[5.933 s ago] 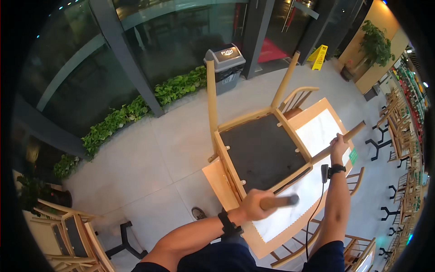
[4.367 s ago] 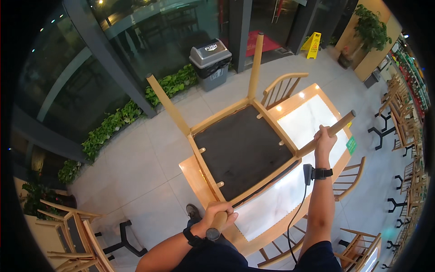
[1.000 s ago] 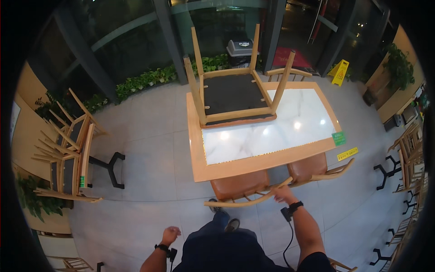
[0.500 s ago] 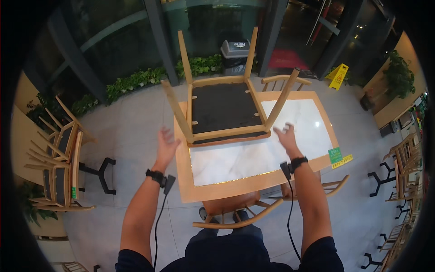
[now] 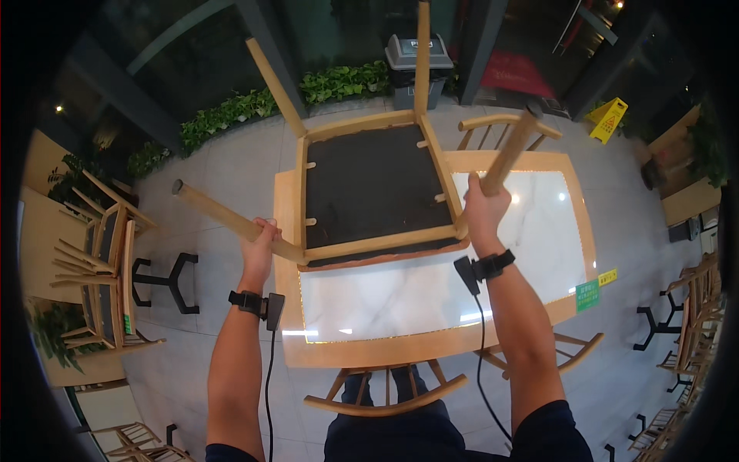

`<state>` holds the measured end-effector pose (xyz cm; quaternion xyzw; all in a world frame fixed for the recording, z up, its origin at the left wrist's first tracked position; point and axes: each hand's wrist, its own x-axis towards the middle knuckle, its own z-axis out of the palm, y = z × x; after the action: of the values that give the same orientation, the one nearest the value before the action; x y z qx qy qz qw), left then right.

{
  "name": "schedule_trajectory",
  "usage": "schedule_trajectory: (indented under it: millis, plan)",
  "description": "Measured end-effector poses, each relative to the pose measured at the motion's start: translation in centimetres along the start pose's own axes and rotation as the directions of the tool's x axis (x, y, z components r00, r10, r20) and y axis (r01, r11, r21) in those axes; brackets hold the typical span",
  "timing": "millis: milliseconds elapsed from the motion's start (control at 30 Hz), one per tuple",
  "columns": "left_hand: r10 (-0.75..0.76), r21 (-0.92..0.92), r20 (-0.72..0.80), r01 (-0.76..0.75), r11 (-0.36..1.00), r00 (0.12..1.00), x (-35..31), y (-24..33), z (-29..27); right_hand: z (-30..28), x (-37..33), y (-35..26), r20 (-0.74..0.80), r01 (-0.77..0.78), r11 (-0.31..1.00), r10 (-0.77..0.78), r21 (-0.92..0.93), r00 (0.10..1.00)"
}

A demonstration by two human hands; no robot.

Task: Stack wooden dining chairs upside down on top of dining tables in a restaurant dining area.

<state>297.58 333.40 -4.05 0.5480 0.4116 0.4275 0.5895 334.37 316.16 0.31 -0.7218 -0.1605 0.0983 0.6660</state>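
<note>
An upturned wooden chair (image 5: 369,185) rests above the table (image 5: 531,231), its dark seat underside facing up and its legs pointing upward. My left hand (image 5: 259,240) is wrapped round the near left leg of this chair. Around the near right leg my right hand (image 5: 485,212) is closed, low down by the seat frame. The table has a pale marble-like top with a wooden border. Any backrest of the upturned chair is hidden beneath its seat.
Two chairs stand at the table's near side, one chair (image 5: 389,404) right before my legs. Another chair (image 5: 508,127) is at the far side. Stacked chairs (image 5: 104,269) are at the left, and a grey bin (image 5: 418,69) and yellow floor sign (image 5: 608,121) stand beyond.
Both hands have gone from open beside the upturned chair to gripping its near legs. The chair looks nearer and larger, and the whole view has shifted.
</note>
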Motion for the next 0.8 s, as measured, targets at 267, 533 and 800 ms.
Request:
schedule_trajectory:
  millis: [267, 533, 800]
  plan:
    - [0.08, 0.132, 0.012, -0.081, 0.988, 0.997, -0.2, 2.9, 2.7, -0.8, 0.7, 1.7, -0.024, -0.008, 0.991, 0.012, 0.135, 1.0]
    - [0.041, 0.043, -0.02, -0.04, 0.998, 0.999, 0.1, 1.5, 1.5, 0.1, -0.2, 1.2, -0.03, 0.062, 0.994, -0.06, 0.088, 0.998]
    - [0.015, 0.083, -0.026, -0.013, 0.996, 1.0, -0.5, 1.6, 2.0, -0.1, 0.8, 2.8, -0.018, 0.04, 0.989, -0.038, 0.144, 0.999]
